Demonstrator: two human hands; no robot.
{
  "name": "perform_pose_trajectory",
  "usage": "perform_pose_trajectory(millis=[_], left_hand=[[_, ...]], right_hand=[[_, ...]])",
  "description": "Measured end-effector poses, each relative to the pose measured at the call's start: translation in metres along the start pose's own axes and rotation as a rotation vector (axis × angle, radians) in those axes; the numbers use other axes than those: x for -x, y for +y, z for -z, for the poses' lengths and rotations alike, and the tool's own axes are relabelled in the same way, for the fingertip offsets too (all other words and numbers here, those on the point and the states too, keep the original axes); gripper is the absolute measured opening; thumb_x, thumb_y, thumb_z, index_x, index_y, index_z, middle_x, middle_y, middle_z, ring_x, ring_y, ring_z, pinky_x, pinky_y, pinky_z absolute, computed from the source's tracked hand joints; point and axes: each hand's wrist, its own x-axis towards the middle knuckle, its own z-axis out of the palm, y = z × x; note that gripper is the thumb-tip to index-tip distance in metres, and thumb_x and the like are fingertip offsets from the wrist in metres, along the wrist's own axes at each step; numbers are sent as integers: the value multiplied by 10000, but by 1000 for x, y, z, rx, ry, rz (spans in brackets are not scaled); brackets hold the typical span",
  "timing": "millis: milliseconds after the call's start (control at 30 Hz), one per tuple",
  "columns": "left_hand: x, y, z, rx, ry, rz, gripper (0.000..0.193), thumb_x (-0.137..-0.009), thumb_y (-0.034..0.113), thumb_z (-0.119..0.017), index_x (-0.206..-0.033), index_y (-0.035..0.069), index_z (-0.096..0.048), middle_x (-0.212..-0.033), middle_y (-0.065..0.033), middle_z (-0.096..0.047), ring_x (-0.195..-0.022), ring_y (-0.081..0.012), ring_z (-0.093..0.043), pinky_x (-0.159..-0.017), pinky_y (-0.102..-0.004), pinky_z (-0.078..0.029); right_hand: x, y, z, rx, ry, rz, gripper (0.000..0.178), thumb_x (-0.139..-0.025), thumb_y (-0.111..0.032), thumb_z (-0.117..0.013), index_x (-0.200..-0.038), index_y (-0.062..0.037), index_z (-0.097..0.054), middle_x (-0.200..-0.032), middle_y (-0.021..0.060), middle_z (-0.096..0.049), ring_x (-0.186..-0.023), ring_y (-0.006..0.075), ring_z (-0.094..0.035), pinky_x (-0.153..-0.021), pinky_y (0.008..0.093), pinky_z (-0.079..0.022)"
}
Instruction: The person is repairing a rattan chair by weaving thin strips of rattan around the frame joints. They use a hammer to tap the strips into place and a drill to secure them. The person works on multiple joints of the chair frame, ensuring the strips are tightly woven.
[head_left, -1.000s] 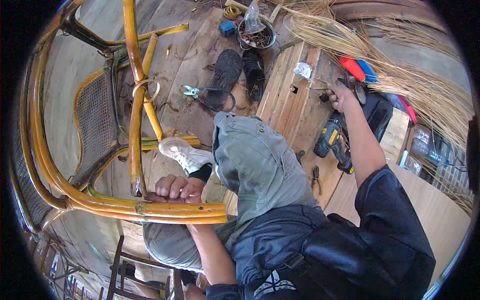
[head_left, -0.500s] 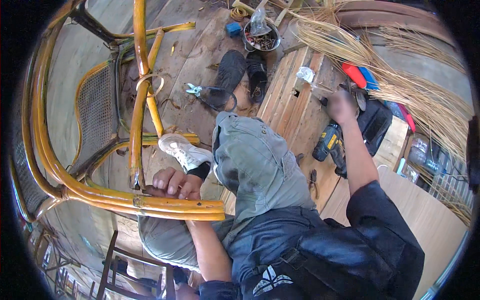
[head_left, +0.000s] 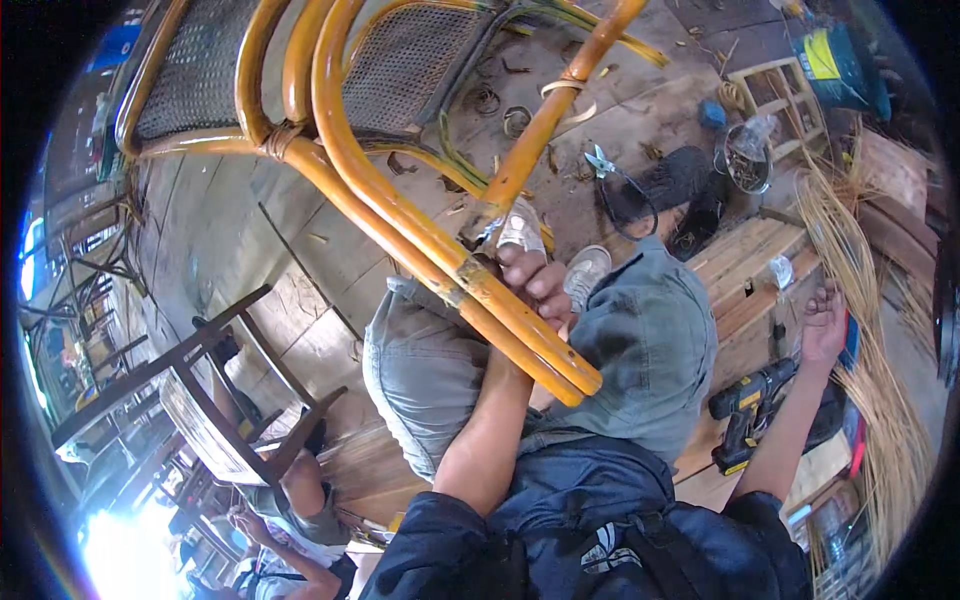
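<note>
A glossy yellow-brown rattan chair frame with woven cane panels leans across in front of me. My left hand has its fingers curled at the paired lower poles, beside the bottom end of a slanting pole. A pale strip is wound round that slanting pole, its loose end curling away. Out to the right, my right hand hovers over the tools beside the wooden bench, fingers apart and no object visible in them. Nearest to it are a yellow-and-black cordless drill and long cane strands.
On the floor ahead lie green-handled pruning shears and a dark shoe. A metal bucket of small pieces stands beyond the bench, which bears crumpled clear plastic. At lower left, another person sits near a dark wooden chair frame.
The view has swung left, shifting everything rightward in it. My right hand has moved closer to the crumpled plastic, its fingers now visible. My left hand stays at the chair frame.
</note>
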Motion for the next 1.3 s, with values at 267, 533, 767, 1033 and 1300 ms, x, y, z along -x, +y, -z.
perform_pose_trajectory(millis=[267,533,767,1033,1300], left_hand=[[-9,-1,13,-18,-143,33,247,-887,253,-482,-1065,86,-513,-896,-36,-504,-877,-226,-456,-739,-357,-422],[4,1,7,23,-109,-41,289,-886,267,-475,-1075,50,-506,-882,-53,-493,-873,-231,-434,-729,-350,-413],[-1,-4,16,109,-85,-46,302,-886,294,-457,-1080,71,-518,-899,-56,-523,-857,-231,-458,-688,-372,-423],[-13,-15,-5,-82,91,-18,144,-853,246,-507,-859,122,-579,-735,24,-559,-672,-126,-482,-521,-245,-389],[-9,-4,-2,-90,74,-22,139,-866,221,-507,-906,113,-586,-759,13,-574,-708,-148,-519,-556,-295,-459]], right_hand=[[-3,-21,-3,113,35,18,225,-895,-191,-521,-1077,-59,-529,-989,52,-613,-842,147,-567,-672,275,-451],[10,-29,-14,483,230,151,128,-894,-180,-511,-959,-69,-512,-845,69,-595,-662,148,-578,-524,255,-469],[25,-36,-41,959,398,80,230,-844,-214,-571,-985,-32,-567,-815,57,-596,-654,164,-572,-561,276,-473],[34,-21,-44,1056,300,283,145,-869,-133,-549,-961,-24,-572,-728,17,-583,-608,91,-578,-559,213,-460],[16,26,-22,1431,218,390,168,-809,-123,-567,-952,-45,-610,-862,163,-618,-802,305,-609,-703,316,-470]])
